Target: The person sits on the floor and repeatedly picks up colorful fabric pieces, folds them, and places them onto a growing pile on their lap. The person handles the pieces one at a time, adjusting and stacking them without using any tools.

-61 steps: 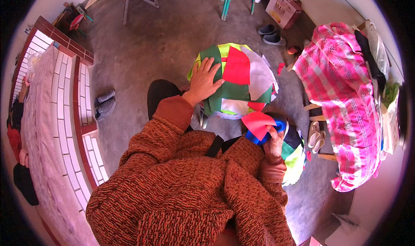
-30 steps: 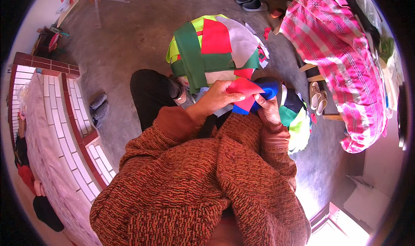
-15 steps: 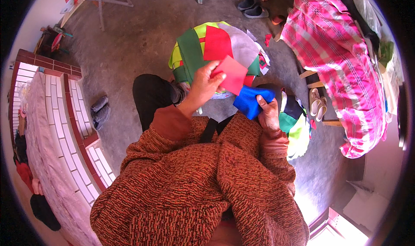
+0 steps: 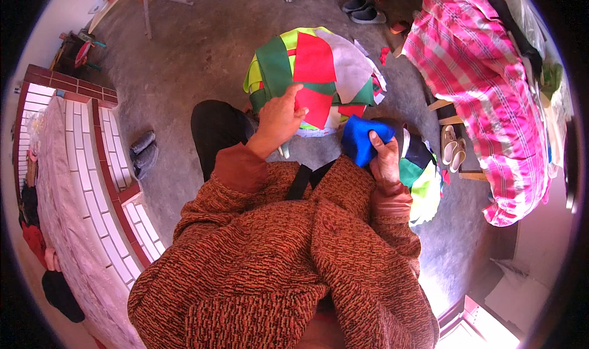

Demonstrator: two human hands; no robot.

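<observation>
left grip point(image 4: 280, 117) touching lower red cloth point(image 4: 316, 108) at left edge

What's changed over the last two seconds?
The red cloth piece passed from the right hand to the left hand, which carried it forward and left, onto or just over the pile of cloth pieces; whether it's been released is unclear. The right hand still grips the blue cloth. The pink plaid cloth and pale shoes stayed put.
</observation>
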